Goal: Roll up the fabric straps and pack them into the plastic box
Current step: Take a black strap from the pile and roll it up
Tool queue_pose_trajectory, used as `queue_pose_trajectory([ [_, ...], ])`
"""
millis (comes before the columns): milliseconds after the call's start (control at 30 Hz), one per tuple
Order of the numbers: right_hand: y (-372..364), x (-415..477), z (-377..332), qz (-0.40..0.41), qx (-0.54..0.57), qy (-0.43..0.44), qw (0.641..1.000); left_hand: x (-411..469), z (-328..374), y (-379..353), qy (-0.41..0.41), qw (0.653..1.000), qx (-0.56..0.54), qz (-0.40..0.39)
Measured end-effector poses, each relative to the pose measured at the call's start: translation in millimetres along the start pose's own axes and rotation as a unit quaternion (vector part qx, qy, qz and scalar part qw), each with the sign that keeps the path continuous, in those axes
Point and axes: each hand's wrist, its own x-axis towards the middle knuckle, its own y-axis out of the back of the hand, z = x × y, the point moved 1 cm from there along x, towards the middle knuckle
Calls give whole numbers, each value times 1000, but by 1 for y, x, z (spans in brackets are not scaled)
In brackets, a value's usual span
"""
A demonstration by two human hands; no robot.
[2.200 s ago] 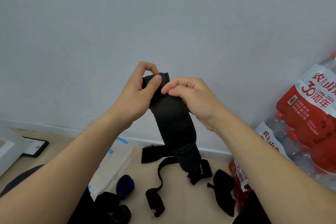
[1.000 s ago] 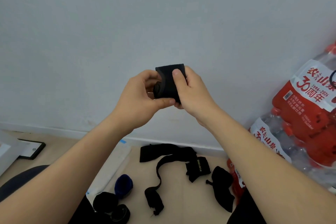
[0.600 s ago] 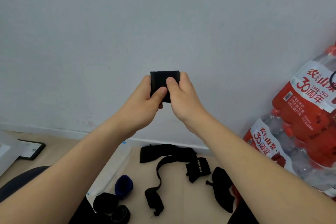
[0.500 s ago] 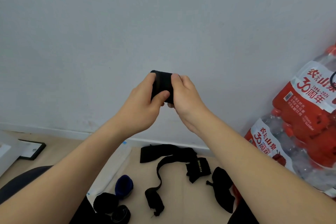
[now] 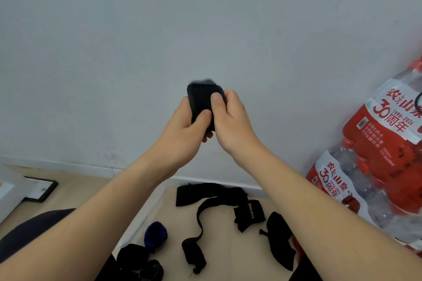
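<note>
A black fabric strap, rolled into a tight bundle (image 5: 202,99), is held up in front of the wall between both hands. My left hand (image 5: 182,131) cups it from the left with the thumb pressed on its front. My right hand (image 5: 230,125) grips it from the right, thumb on top. On the floor below lie loose black straps (image 5: 212,194), one with yellow lettering (image 5: 250,213), another at the right (image 5: 279,246). A rolled blue strap (image 5: 155,235) and rolled black straps (image 5: 132,258) sit at the lower left. I see no plastic box.
Shrink-wrapped packs of water bottles with red labels (image 5: 386,155) are stacked at the right against the wall. A black-framed flat object (image 5: 42,189) and a white piece (image 5: 9,191) lie at the far left. A flat white sheet (image 5: 146,210) rests on the wooden floor.
The strap hung long from my hands to the floor; it has since been rolled up into a compact bundle. My hands have turned and squeezed it, lowering slightly.
</note>
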Motion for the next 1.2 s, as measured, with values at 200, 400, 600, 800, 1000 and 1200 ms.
queue_pose_trajectory([
  [200,11,5,2,14,-1,-29,999,-1,-1,0,-64,990,126,20],
  [400,27,6,-4,-101,5,54,993,3,-2,11,-88,991,101,17],
  [600,39,10,-7,-6,-25,122,992,4,-6,14,-20,998,-10,58],
  [800,41,10,-5,21,-19,150,988,3,-6,7,93,972,-198,-82],
  [1000,39,8,-8,27,1,145,989,6,-3,12,107,943,-301,-96],
  [1200,34,5,-9,-23,207,72,975,11,-1,16,113,907,-405,30],
])
